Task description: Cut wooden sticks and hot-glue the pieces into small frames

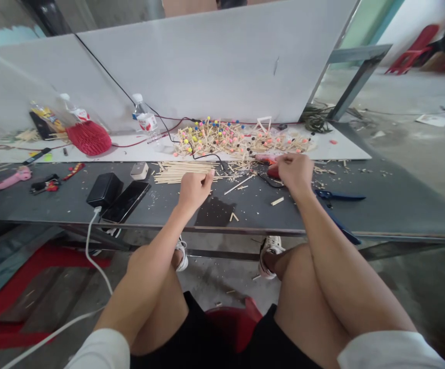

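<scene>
My left hand (195, 188) is closed in a pinch just in front of a bundle of thin wooden sticks (168, 172). What its fingers hold, if anything, is too small to make out. My right hand (296, 173) is closed around a red and pink glue gun (273, 170), whose nozzle end points left; the fingers hide part of it. Behind both hands lies a heap of short stick pieces tipped with coloured balls (210, 137). Loose stick bits, among them a short double piece (277, 201), lie on the dark table (391, 205).
Blue-handled cutters (338, 197) lie beside my right wrist. To the left are a phone (126, 201), a black power adapter (104, 188) with a white cable, a small white box (139, 170), a pink glue gun (13, 177) and plastic bottles (145, 120). A white board stands behind.
</scene>
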Motion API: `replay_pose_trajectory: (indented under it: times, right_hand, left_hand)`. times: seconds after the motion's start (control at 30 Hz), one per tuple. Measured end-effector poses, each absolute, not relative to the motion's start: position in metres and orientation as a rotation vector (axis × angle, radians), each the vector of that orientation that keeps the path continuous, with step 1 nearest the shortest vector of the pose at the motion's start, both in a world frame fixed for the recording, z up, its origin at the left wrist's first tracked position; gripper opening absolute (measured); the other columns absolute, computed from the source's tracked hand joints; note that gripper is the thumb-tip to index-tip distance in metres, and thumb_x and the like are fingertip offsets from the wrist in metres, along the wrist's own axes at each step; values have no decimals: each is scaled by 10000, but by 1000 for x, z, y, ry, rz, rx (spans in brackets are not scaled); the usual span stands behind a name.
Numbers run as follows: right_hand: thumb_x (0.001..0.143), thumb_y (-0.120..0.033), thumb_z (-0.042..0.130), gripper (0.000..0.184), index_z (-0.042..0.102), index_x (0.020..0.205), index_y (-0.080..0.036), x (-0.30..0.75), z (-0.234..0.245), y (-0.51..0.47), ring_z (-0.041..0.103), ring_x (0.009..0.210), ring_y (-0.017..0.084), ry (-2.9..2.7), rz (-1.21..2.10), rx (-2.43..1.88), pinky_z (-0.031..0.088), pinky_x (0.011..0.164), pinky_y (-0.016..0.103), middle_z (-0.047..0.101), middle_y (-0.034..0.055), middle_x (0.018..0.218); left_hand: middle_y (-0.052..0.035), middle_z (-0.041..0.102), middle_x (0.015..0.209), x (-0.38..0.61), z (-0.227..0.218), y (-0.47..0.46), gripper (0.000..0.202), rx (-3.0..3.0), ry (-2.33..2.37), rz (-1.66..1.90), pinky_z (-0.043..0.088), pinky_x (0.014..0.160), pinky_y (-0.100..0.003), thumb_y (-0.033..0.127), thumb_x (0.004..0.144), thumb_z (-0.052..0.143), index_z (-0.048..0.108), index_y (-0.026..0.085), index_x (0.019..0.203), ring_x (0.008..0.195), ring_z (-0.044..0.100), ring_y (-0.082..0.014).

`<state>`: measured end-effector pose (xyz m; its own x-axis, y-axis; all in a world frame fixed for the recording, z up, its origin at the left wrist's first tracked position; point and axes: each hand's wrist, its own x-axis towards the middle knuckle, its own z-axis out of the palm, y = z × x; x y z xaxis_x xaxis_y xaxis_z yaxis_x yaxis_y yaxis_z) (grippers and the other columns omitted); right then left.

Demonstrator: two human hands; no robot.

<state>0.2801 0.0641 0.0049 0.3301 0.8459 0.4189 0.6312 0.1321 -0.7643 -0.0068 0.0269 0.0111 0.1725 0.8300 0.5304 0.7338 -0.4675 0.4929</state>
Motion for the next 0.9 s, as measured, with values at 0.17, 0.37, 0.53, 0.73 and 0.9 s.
replay_pose_trajectory:
  times: [0.17, 0.37, 0.53, 0.73, 0.9]
  right_hand:
    - [747, -130, 560, 235, 758, 873, -142, 258, 5, 52, 671, 623, 182, -1540, 446, -1586, 543, 698, 321, 717, 48, 696]
    - [729, -226, 705, 120, 787, 811, -194, 250, 10, 16, 679, 709, 211, -1847, 340, -1612, 505, 716, 317, 750, 44, 742]
    - [814, -289, 682, 189, 803, 941, -221, 240, -7, -21, 682, 752, 195, -2098, 579, -1457, 487, 682, 280, 767, 38, 855]
    - [878, -230, 631, 218, 788, 1030, -235, 231, -30, -43, 645, 721, 157, -2190, 549, -1308, 466, 688, 263, 722, 42, 879]
    - [894, -217, 623, 219, 783, 1040, -250, 221, -42, -45, 611, 697, 147, -2211, 506, -1241, 445, 681, 264, 676, 45, 872]
  left_hand:
    - [-70, 733, 893, 0, 4, 23, 202, 2279, 1365, 1241, 510, 781, -287, 227, 879, 573, 722, 155, 994, 793, 668, -175]
    - [-83, 716, 903, 5, -2, 4, 163, 2475, 1324, 896, 516, 791, -332, 171, 863, 598, 757, 158, 897, 827, 665, -204]
    - [-63, 679, 762, 1, -15, -19, 179, 2549, 1215, 555, 482, 701, -306, 225, 901, 614, 787, 188, 870, 762, 647, -192]
    - [-74, 674, 841, -2, -37, -34, 256, 2559, 1239, 581, 482, 724, -296, 345, 924, 611, 756, 207, 1084, 834, 637, -197]
    - [-65, 655, 813, 3, -43, -36, 241, 2585, 1251, 598, 469, 703, -286, 335, 937, 587, 760, 223, 1061, 825, 625, -191]
